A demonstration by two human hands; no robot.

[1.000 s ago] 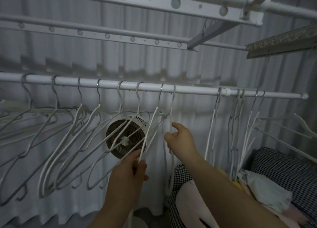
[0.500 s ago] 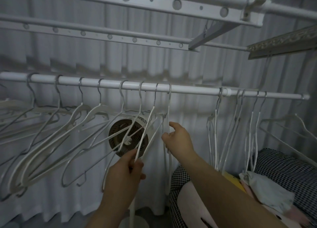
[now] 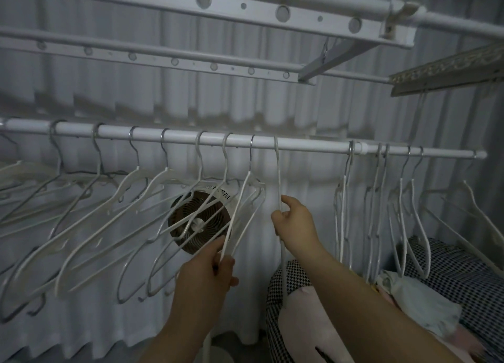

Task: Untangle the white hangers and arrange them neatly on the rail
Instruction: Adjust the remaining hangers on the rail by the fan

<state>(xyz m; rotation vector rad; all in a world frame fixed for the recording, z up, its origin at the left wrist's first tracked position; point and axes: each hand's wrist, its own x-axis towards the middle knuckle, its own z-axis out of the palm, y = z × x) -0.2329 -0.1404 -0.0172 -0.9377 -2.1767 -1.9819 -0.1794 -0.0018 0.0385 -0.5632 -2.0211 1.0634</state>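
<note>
While white hangers (image 3: 109,212) crowd the rail (image 3: 305,146), each hand holds one.
The left hand (image 3: 207,270) grips the lower wire of a tilted hanger (image 3: 237,212); the right hand (image 3: 294,221) pinches an upright hanger (image 3: 278,177) hooked just beside it, seemingly edge-on; a fan (image 3: 201,221) stands behind.

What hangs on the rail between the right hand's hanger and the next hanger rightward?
Nothing; in the head view that stretch of rail is bare.

Both forearms are bare along all that shows; the left hand (image 3: 207,275) and right hand (image 3: 294,221) are bare too.
</note>
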